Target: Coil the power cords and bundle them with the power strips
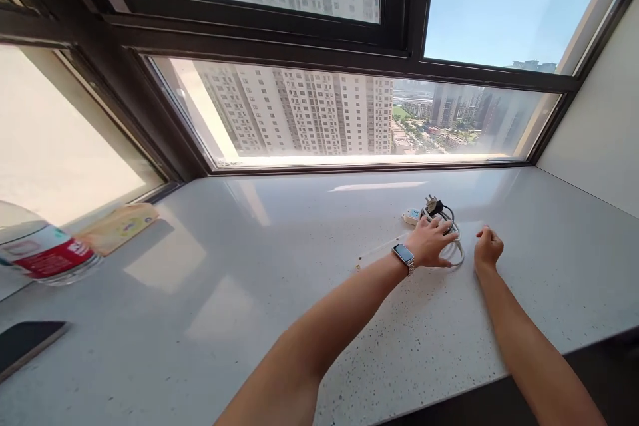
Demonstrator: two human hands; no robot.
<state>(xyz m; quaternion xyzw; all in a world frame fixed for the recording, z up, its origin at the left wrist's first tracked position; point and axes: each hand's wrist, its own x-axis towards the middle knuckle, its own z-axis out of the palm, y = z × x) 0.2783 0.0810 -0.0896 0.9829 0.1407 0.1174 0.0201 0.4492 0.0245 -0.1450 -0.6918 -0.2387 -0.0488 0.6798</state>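
A white power strip with a coiled white cable (456, 249) and a black plug (433, 205) lies on the pale speckled window ledge (299, 266), right of centre. My left hand (430, 241), a watch on its wrist, rests palm down on the coil with fingers spread flat over it. My right hand (487, 246) sits just right of the coil with its fingers curled in; whether it pinches the cable I cannot make out.
At the far left stand a clear plastic bottle with a red label (42, 253), a yellow packet (120, 225) and a dark phone (27, 343). The window (349, 113) runs along the back; a white wall (594, 126) closes the right side. The ledge's front edge drops off at lower right.
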